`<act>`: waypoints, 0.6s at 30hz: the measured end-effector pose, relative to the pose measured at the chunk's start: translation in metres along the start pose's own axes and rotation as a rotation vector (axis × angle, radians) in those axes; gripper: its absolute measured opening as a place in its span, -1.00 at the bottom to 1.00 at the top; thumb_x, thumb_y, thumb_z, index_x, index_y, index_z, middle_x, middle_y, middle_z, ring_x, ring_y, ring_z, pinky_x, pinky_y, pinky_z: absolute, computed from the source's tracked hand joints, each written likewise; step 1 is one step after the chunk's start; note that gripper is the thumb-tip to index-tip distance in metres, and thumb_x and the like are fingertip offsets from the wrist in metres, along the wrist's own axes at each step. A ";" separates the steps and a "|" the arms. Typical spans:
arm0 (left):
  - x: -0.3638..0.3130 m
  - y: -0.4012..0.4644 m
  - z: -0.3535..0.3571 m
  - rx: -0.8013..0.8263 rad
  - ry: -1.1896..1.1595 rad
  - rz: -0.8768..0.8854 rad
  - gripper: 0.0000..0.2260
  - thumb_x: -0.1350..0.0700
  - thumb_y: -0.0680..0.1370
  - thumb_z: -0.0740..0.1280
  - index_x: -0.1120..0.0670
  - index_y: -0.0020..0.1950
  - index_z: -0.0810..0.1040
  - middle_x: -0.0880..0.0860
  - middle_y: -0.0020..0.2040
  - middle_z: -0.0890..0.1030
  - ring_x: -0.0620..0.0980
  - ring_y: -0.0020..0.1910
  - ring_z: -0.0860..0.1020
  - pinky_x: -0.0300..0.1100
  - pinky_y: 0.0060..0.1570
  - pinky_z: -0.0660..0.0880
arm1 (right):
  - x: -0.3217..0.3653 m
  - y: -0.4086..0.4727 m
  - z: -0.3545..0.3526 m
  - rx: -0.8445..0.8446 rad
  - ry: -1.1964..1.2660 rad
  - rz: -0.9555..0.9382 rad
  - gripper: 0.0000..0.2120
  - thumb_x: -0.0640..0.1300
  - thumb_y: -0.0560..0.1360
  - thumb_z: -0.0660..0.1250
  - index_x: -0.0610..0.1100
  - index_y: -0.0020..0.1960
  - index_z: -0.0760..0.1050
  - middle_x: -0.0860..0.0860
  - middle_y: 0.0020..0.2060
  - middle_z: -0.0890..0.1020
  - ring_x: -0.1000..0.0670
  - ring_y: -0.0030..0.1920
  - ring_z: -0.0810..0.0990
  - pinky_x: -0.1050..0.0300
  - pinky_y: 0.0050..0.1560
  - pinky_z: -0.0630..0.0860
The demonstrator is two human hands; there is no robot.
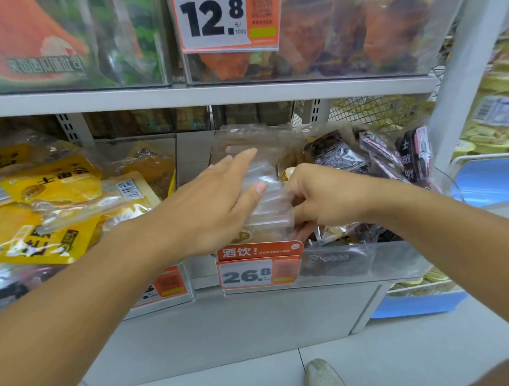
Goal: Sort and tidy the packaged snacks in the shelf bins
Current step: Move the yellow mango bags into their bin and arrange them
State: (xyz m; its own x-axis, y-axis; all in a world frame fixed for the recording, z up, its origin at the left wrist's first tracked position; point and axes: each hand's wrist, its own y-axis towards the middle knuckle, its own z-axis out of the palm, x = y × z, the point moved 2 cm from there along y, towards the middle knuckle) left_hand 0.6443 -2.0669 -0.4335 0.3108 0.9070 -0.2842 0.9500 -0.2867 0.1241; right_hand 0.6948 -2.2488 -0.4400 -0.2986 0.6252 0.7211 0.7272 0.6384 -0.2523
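Note:
A clear plastic bin on the lower shelf holds several dark purple snack packs at its right and clear-wrapped packs at its left. My left hand lies flat with straight fingers against the clear-wrapped packs. My right hand is curled and grips the edge of a clear-wrapped pack in the middle of the bin. The bin to the left holds several yellow snack packs heaped loosely.
A price tag reading 26.8 hangs on the bin front. The upper shelf carries clear bins and a 12.8 tag. A white upright post stands right, with a blue crate beyond. My shoe is on the floor.

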 end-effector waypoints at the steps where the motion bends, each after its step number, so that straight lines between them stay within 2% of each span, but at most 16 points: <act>1: 0.001 0.001 0.001 0.017 0.025 -0.011 -0.43 -0.22 0.66 -0.06 -0.08 0.64 -0.07 -0.08 0.64 0.02 -0.16 0.60 0.00 -0.19 0.51 0.04 | -0.001 0.001 0.002 -0.008 0.032 -0.007 -0.90 -0.35 0.56 0.36 -0.30 -0.04 0.67 -0.19 -0.13 0.73 -0.15 -0.09 0.74 -0.01 -0.01 0.67; 3: 0.003 0.005 0.003 0.037 0.050 -0.004 -0.41 -0.21 0.66 -0.07 -0.03 0.65 -0.06 -0.09 0.65 -0.07 -0.21 0.59 -0.09 -0.28 0.49 -0.10 | 0.000 0.001 0.007 0.026 0.058 -0.002 -0.86 -0.36 0.59 0.31 -0.29 -0.05 0.64 -0.19 -0.11 0.73 -0.11 -0.08 0.73 0.04 -0.02 0.67; 4: 0.004 0.006 0.004 0.041 0.059 -0.001 -0.40 -0.21 0.65 -0.08 -0.01 0.65 -0.04 -0.09 0.65 -0.09 -0.21 0.59 -0.12 -0.31 0.47 -0.14 | 0.001 0.000 0.009 0.062 0.033 0.009 -0.83 -0.35 0.60 0.28 -0.25 -0.08 0.63 -0.12 -0.15 0.74 -0.03 -0.13 0.73 0.13 -0.08 0.66; 6: 0.002 0.008 0.007 0.046 0.136 -0.002 -0.38 -0.22 0.64 -0.12 0.03 0.65 -0.06 -0.02 0.65 -0.13 -0.14 0.60 -0.16 -0.30 0.46 -0.21 | 0.002 -0.001 0.012 0.104 -0.037 0.047 -0.76 -0.33 0.63 0.21 -0.17 -0.14 0.58 0.02 -0.27 0.70 0.14 -0.30 0.65 0.30 -0.26 0.54; 7: 0.000 0.009 0.009 0.051 0.191 -0.004 -0.37 -0.23 0.64 -0.15 0.05 0.64 -0.09 0.03 0.65 -0.15 -0.09 0.61 -0.18 -0.25 0.48 -0.23 | 0.001 0.000 0.011 0.118 -0.057 0.075 -0.75 -0.33 0.63 0.19 -0.16 -0.13 0.56 0.04 -0.28 0.69 0.15 -0.31 0.63 0.31 -0.29 0.52; 10: -0.004 0.013 0.011 0.092 0.291 -0.023 -0.33 -0.27 0.62 -0.18 0.06 0.64 -0.16 0.08 0.64 -0.20 -0.02 0.61 -0.22 -0.11 0.54 -0.23 | 0.002 0.000 0.010 0.157 -0.100 0.108 -0.81 -0.26 0.63 0.24 -0.15 -0.08 0.58 0.00 -0.19 0.70 0.07 -0.21 0.63 0.20 -0.13 0.56; 12: -0.005 0.014 0.007 0.110 0.318 -0.021 -0.26 -0.34 0.57 -0.19 0.05 0.64 -0.16 0.08 0.64 -0.20 -0.01 0.61 -0.21 -0.08 0.56 -0.20 | 0.006 -0.005 0.003 0.182 -0.127 0.103 -0.86 -0.16 0.60 0.35 -0.13 -0.11 0.61 0.06 -0.24 0.70 0.12 -0.23 0.63 0.21 -0.11 0.55; 15: -0.005 0.011 0.005 0.108 0.355 0.017 -0.19 -0.42 0.50 -0.22 0.02 0.64 -0.11 0.08 0.65 -0.12 0.00 0.62 -0.13 -0.05 0.58 -0.12 | 0.015 -0.014 -0.017 0.045 -0.119 0.079 -0.87 -0.18 0.54 0.44 -0.18 0.07 0.63 -0.04 -0.13 0.74 0.01 -0.12 0.74 0.05 0.03 0.65; 18: -0.005 0.009 0.001 0.057 0.313 0.041 -0.19 -0.45 0.51 -0.15 -0.03 0.64 -0.08 0.01 0.65 0.00 -0.05 0.61 -0.03 -0.03 0.57 -0.04 | 0.020 -0.016 -0.036 -0.162 -0.078 0.080 -0.84 -0.27 0.57 0.37 -0.14 0.13 0.62 -0.07 -0.11 0.74 0.00 -0.13 0.75 0.07 0.02 0.67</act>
State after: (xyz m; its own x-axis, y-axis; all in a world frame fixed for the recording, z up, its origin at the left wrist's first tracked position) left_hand 0.6510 -2.0742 -0.4319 0.3324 0.9427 0.0276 0.9399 -0.3335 0.0737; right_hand 0.6991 -2.2625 -0.3982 -0.2789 0.7079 0.6490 0.8387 0.5087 -0.1945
